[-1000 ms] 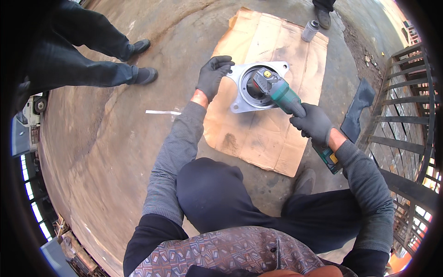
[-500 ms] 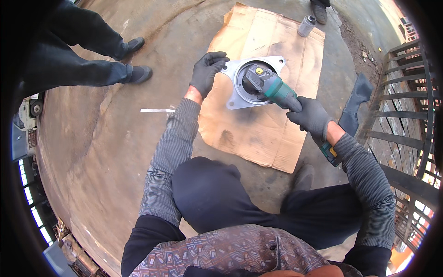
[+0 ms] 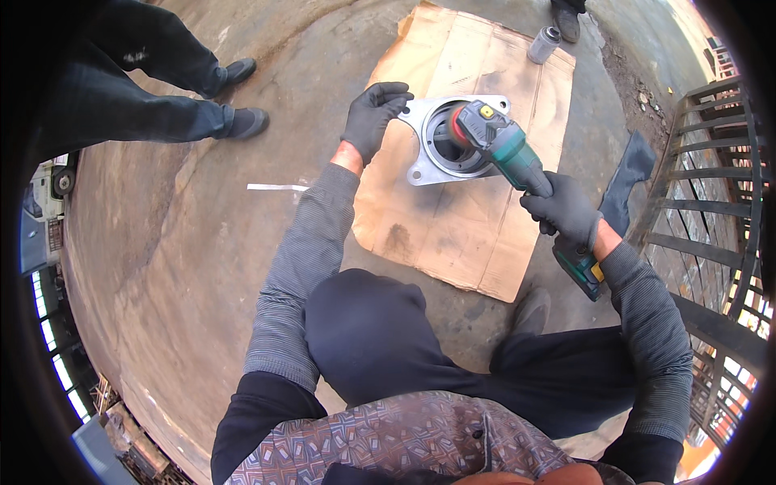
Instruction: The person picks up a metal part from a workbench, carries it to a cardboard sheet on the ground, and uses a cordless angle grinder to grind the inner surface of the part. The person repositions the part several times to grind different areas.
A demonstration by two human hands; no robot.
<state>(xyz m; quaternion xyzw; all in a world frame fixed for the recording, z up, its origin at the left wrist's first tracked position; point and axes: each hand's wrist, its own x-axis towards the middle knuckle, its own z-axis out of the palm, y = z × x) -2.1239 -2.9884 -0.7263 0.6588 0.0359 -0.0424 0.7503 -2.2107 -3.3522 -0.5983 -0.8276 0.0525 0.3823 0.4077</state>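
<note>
A silver metal flange (image 3: 427, 164), with a round central opening and eared corners, lies over the cardboard. My gloved left hand (image 3: 374, 120) grips its upper-left ear between thumb and fingers. In my gloved right hand (image 3: 564, 206) is a green and black cordless angle grinder (image 3: 517, 158), held round its body behind the head. The grinder's reddish disc (image 3: 458, 125) sits over the right side of the flange's opening; whether it touches the metal I cannot tell. A battery (image 3: 578, 267) shows below my right wrist.
Stained cardboard (image 3: 473, 242) lies on the concrete floor, with a spray can (image 3: 543, 45) at its far right corner. A dark cloth (image 3: 626, 178) is beside a black metal grating (image 3: 703, 206). Another person's legs (image 3: 162, 117) stand at left; another shoe (image 3: 566, 23) is at the top.
The grinder and my right hand have shifted right and slightly down, baring more of the opening and the reddish disc. My left hand and the flange have moved slightly right.
</note>
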